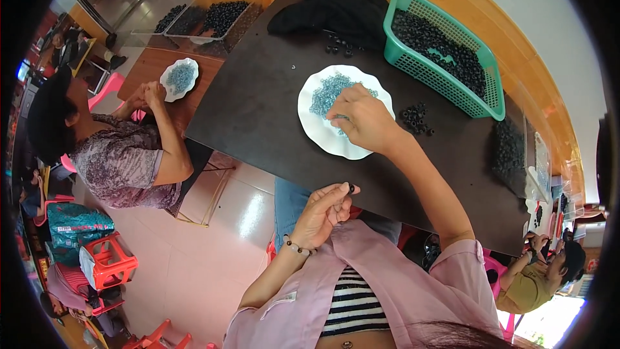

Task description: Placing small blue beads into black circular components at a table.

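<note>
While left hand (327, 212) pinches bead (351, 189), right (368, 120) overhangs plate (312, 128).

Holds right forearm (429, 187) angled toward eleven o'clock, with right hand (367, 119) palm-down, fingers curled toward ten; points left forearm (274, 278) toward one, with left hand (323, 212) pinched thumb-to-finger.

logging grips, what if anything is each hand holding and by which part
The left hand pinches a small black bead; which part is too small to tell. Whether the right hand, over the plate, holds anything cannot be told.
</note>
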A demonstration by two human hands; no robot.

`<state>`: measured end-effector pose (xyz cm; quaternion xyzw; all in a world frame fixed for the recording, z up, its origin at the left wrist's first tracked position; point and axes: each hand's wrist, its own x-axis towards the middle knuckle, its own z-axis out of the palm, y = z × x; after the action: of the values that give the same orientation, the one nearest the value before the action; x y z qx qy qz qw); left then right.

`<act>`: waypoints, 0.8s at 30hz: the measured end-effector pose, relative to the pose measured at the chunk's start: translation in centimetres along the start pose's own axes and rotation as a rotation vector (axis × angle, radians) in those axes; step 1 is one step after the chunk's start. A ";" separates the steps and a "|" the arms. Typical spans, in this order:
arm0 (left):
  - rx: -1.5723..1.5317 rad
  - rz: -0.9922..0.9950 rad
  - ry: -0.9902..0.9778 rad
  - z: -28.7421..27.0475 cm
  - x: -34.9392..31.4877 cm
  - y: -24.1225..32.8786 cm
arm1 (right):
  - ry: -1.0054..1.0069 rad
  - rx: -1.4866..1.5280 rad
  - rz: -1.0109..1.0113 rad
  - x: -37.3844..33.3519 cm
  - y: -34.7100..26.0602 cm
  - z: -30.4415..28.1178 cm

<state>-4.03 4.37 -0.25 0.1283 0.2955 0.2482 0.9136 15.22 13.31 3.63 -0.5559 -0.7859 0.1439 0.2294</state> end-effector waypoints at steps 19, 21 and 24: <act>0.004 -0.002 0.006 0.1 0.0 0.4 | 0.164 0.083 0.020 0.7 -0.2 1.1; 0.009 -0.003 0.008 0.1 0.0 0.4 | 0.132 0.004 0.025 0.6 0.0 0.8; 0.012 -0.002 0.009 0.2 -0.1 0.3 | 0.113 0.015 -0.023 0.1 -0.2 1.0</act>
<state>-4.11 4.56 0.03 0.1324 0.3011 0.2461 0.9117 14.53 13.38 2.84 -0.5523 -0.7770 0.1155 0.2793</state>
